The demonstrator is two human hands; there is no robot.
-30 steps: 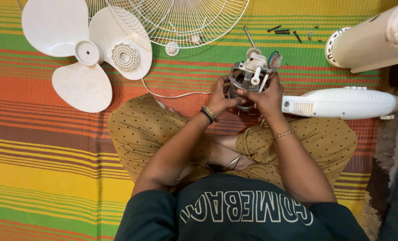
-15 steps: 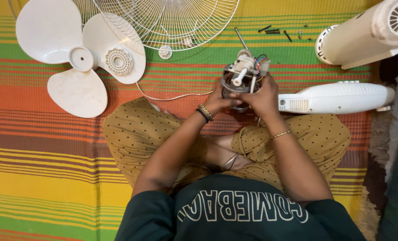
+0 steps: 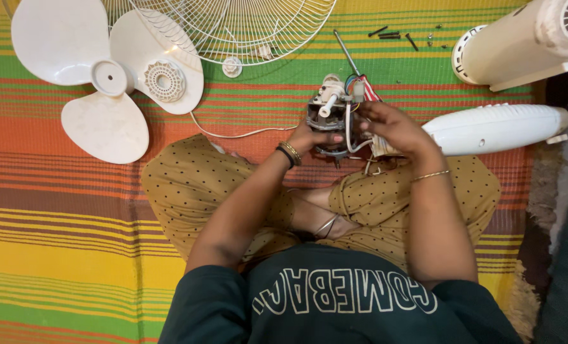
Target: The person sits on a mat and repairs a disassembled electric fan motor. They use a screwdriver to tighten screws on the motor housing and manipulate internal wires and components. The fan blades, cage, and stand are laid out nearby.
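My right hand [image 3: 392, 129] covered the right side of the grey metal fan motor with coloured wires [image 3: 331, 118], so its grip there couldn't be told; my left hand [image 3: 316, 137] hid the lower left. The white wire fan guard [image 3: 245, 25] and the cream cylindrical motor housing [image 3: 519, 44] ran off the top edge. Small dark screws [image 3: 392, 35] were too tiny to count. My crossed legs hid the striped mat [image 3: 73, 255] beneath.

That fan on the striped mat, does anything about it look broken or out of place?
It lies in pieces. The white blade and wire guard lie apart, loose screws are scattered, and both hands hold the bare motor with wires hanging out. Nothing looks cracked.
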